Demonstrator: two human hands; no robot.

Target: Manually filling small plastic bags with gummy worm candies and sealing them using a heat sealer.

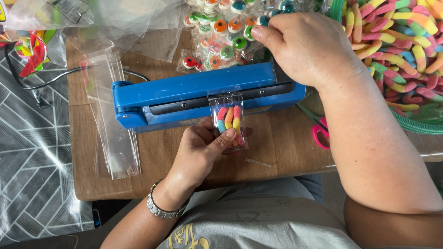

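The left hand (pixel 200 152) pinches a small clear bag of gummy worms (pixel 229 121) in its fingers, the bag's top lying in the blue heat sealer (pixel 184 94) on the table (pixel 277 143), while the right hand (pixel 302 48) presses the sealer's arm, fingers curled over it.

Colours at my bench

Blue sealer (pixel 184 94); my clear bag (pixel 229 121) of rainbow-striped worms; pink scissor handle (pixel 320 133), right of centre; brown table (pixel 272 147).

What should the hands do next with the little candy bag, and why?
Probably lift the right hand to raise the sealer arm. That hand presses the blue arm down, and the bag top is clamped under it while the left hand holds the bag with gummy worms inside. Then the bag could slide out.
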